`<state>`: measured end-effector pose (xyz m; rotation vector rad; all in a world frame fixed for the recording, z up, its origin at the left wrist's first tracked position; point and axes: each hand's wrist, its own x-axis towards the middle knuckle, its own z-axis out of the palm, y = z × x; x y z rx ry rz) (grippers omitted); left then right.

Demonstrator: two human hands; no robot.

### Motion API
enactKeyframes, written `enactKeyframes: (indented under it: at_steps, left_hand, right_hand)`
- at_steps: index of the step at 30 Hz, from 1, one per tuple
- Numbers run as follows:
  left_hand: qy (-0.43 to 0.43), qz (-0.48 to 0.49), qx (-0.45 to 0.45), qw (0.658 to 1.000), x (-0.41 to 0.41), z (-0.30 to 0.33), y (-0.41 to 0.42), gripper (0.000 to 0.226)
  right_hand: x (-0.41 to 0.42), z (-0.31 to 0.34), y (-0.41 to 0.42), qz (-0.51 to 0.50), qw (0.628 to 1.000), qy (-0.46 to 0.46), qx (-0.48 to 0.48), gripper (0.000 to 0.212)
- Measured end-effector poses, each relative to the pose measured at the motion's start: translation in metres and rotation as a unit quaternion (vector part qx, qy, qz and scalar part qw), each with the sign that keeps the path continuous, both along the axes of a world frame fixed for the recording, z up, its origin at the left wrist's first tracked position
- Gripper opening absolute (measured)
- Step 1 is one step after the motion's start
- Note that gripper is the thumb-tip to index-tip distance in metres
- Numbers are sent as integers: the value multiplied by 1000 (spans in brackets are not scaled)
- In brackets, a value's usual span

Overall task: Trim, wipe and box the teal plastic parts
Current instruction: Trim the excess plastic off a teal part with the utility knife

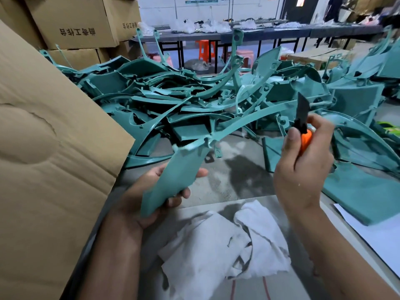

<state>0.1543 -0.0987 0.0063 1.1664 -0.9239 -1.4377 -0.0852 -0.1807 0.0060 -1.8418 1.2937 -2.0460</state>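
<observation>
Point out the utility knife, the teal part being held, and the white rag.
utility knife (303, 111): head view, on the dark blade above the right hand.
held teal part (173, 180): head view, on its broad flat panel.
white rag (216, 245): head view, on its crumpled middle.

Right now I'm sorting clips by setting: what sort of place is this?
Probably a factory finishing floor: a heap of teal parts, stacked cartons, long worktables behind.
</observation>
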Motion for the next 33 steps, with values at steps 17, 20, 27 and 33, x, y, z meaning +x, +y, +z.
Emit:
enactKeyframes:
  at_steps: [17,20,27,33]
  left_hand:
    - [-40,99,109,988,-11,-4,-5,53]
    - [-23,190,88,978,-23,-10,-15,18]
    - [-86,205,87,971,-23,-22,-20,21]
    - [-94,210,91,969,-22,-23,-20,20]
  right_hand:
    - [-5,-13,-12,-22,881,367,298,18]
    - [0,-12,-7,-5,889,361,281,9]
    - [11,-17,0,4,865,384,323,24]
    - [14,-18,-1,-11,855,387,345,22]
